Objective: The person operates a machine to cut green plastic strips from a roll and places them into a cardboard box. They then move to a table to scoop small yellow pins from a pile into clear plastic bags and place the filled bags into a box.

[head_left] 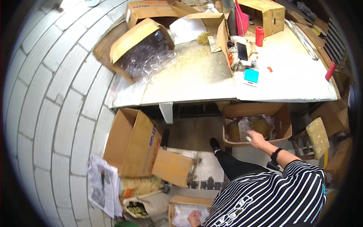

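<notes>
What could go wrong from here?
1. The right hand is at the front of the open carton; it might catch the rim or snag the golden bundles inside.
2. The tilted carton on the table has clear plastic packets at its open mouth; a bump could spill more.
3. The red cylinder by the table's right edge could get knocked off.
</notes>
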